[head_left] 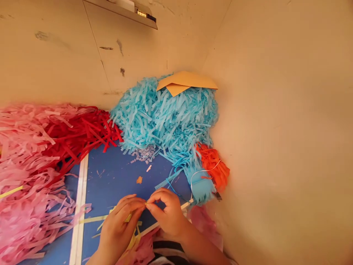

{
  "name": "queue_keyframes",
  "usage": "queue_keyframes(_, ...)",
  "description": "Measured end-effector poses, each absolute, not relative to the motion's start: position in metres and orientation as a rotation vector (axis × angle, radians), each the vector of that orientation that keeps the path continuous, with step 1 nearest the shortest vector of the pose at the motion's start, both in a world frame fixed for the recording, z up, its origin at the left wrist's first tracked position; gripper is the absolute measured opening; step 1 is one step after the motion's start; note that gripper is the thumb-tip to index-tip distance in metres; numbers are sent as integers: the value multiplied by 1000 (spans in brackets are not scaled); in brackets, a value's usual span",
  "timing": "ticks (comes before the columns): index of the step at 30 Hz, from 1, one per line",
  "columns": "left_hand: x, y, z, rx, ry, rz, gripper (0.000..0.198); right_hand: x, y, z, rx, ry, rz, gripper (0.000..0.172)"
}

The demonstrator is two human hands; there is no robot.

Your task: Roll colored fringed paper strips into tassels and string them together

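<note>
- both hands meet at the near edge of the blue mat (pixel 116 176): left hand (pixel 118 224) and right hand (pixel 168 213) each pinch the thin yellow strip (pixel 128 218), fingertip to fingertip.
- the strip looks flimsy, so i'd judge that short, gentle pinches set close together beat a hard pull.
- pink shreds (pixel 24 176) crowd the left edge and the pale blue pile (pixel 165 117) fills the far corner; best kept clear of the pinch.

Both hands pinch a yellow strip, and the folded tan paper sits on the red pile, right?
No: the head view shows the folded tan paper on the light blue pile, not the red one. Left hand and right hand do pinch the yellow strip.
</note>
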State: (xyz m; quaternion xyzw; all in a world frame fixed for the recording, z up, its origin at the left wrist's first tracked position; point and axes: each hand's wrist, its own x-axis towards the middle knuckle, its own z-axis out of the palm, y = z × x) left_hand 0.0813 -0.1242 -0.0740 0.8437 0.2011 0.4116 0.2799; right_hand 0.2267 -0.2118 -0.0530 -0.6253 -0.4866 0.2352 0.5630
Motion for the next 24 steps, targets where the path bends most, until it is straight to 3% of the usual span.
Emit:
queue_keyframes(5, 82, -132, -56, 2111, 463, 1031, 14, 238, -223, -42, -1378, -1223, 678, 9)
queue_keyframes(14, 88, -137, -58, 2162, 516, 1055, 8, 223, -226, -47, -1460, -1366, 339, 13)
queue_keyframes(17, 84, -137, -60, 2168, 639, 1012, 15, 239, -228, -48, -1487, -1456, 313, 11)
queue_keyframes(19, 76, -133, -61, 2145, 737, 946, 22, 276, -235, -48, -1638, -1377, 251, 10)
queue_keyframes(24, 63, -119, -62, 1982, 949, 690, 47, 412, -267, -50, -2562, -501, -125, 34)
